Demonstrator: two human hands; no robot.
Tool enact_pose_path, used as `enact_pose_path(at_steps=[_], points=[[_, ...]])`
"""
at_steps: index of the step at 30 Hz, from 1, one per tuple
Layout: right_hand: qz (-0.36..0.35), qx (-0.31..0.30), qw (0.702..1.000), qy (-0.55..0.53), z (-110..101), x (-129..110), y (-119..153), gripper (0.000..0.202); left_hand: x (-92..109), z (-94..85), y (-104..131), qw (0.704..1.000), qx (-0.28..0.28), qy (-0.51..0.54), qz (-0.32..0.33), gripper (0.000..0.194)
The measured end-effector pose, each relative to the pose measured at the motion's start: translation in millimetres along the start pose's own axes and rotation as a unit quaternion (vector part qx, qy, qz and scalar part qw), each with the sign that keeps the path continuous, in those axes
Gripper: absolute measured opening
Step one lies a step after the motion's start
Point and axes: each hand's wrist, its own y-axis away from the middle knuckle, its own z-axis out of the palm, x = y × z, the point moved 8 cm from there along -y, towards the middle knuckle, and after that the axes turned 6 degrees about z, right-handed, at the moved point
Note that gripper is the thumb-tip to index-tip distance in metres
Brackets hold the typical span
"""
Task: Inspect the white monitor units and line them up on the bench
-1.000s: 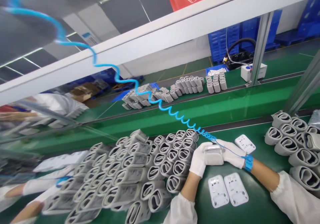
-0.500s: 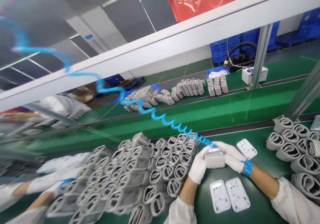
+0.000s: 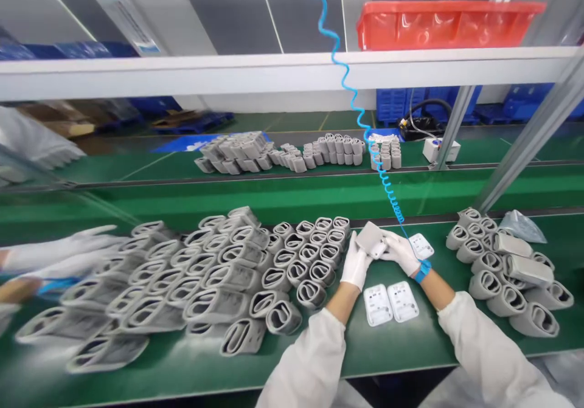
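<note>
My gloved left hand (image 3: 357,262) is closed around the left side of a rolled grey fabric cuff (image 3: 368,236), with a white plastic part (image 3: 378,250) showing at its lower right. From the other side, the gloved fingers of my right hand (image 3: 399,252) grip the same piece at that white part. Just below my hands, two white plastic housings (image 3: 378,304) lie side by side on the green bench. Another white housing (image 3: 421,246) rests beside my right hand. A blue wrist strap (image 3: 423,270) circles my right wrist.
Rolled grey cuffs (image 3: 228,262) crowd the bench left of me, and another pile (image 3: 497,268) stands at right. A coiled blue cord (image 3: 383,177) hangs in front. A red bin (image 3: 451,25) sits on the shelf above. Another person's gloved hands (image 3: 68,250) reach in from the left.
My view has levelled out. The cuff in my hands has turned and tilted, so its flat grey side and white part now show. The other person's hands have shifted.
</note>
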Motion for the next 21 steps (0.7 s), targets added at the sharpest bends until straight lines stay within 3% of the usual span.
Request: enact_pose_path(at_steps=[4, 8, 12, 16, 18, 21], points=[[0.013, 0.001, 1.000, -0.019, 0.3, 7.3, 4.2, 0.040, 15.2, 19.5, 14.6, 0.986, -0.067, -0.136, 0.070, 0.100], [0.023, -0.036, 0.999, -0.025, 7.7, 0.0, 1.3, 0.039, 42.5, 28.9, 26.0, 0.965, -0.079, -0.195, 0.157, 0.113], [0.045, -0.076, 0.996, -0.030, 11.7, -2.8, 0.3, 0.055, 58.0, 29.4, 24.8, 0.967, -0.122, -0.165, 0.149, 0.124], [0.056, -0.079, 0.995, -0.029, 11.6, -0.6, 2.9, 0.062, 61.0, 25.4, 17.8, 0.967, -0.130, -0.170, 0.141, 0.130], [0.052, -0.069, 0.996, -0.025, 11.3, -2.3, 3.6, 0.070, 57.9, 23.9, 12.7, 0.967, -0.123, -0.162, 0.152, 0.131], [0.003, 0.020, 1.000, 0.018, -6.1, -20.3, -2.1, 0.076, 47.7, 21.3, 2.0, 0.969, -0.108, -0.140, 0.172, 0.137]])
